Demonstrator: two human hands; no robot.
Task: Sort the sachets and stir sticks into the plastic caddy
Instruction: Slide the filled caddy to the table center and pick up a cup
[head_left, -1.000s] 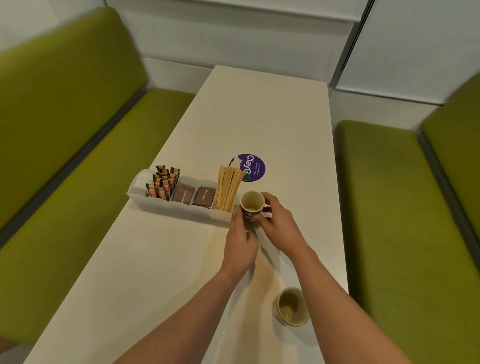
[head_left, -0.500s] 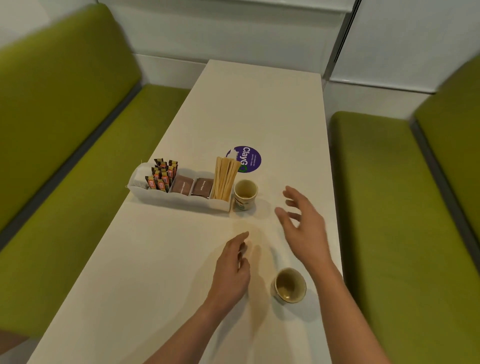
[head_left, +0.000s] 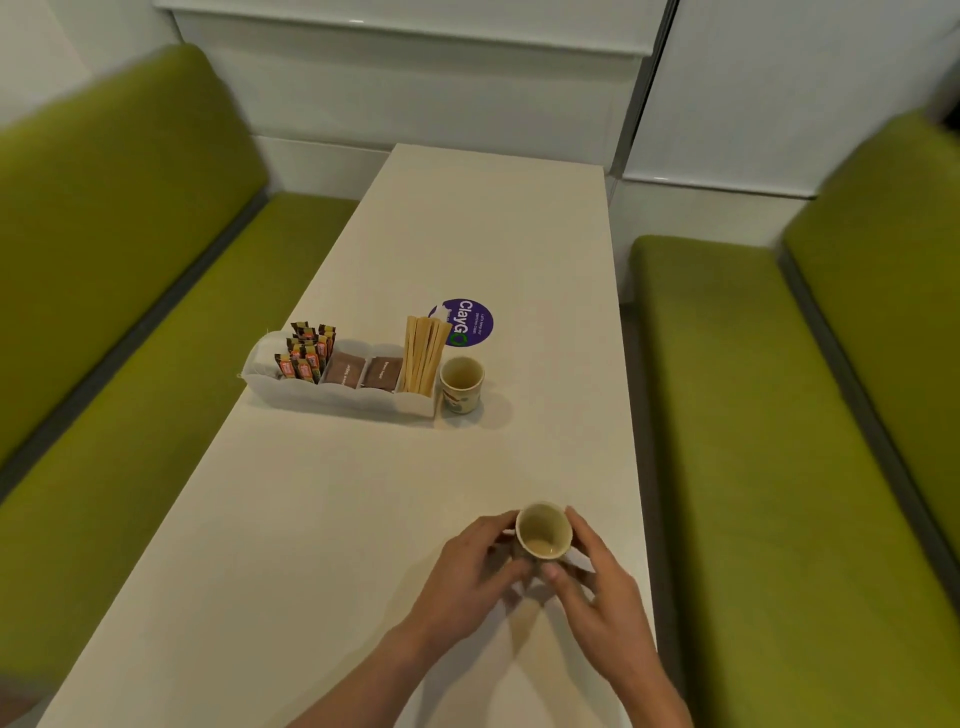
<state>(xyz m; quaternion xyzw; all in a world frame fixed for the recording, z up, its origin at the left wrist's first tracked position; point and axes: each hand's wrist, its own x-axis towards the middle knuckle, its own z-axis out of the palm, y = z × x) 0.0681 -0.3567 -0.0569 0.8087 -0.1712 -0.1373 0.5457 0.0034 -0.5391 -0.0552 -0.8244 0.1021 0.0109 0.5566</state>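
A clear plastic caddy (head_left: 332, 397) lies across the white table. Its left end holds several orange-and-brown sachets (head_left: 306, 353) standing upright, the middle two brown sachets (head_left: 363, 371), and the right end wooden stir sticks (head_left: 423, 353). A small paper cup (head_left: 461, 383) stands against the caddy's right end. Nearer me, a second small cup (head_left: 543, 532) is held between both hands: my left hand (head_left: 467, 577) grips it from the left, my right hand (head_left: 592, 587) from the right, fingers curled round it.
A purple round sticker (head_left: 467, 322) marks the table behind the sticks. The table's right edge (head_left: 641, 519) runs close to my right hand. Green benches (head_left: 779, 467) flank the table on both sides, with a white wall at the far end.
Both hands left the cup by the caddy, drew back toward me, and now close round the nearer cup. The camera view has shifted slightly.
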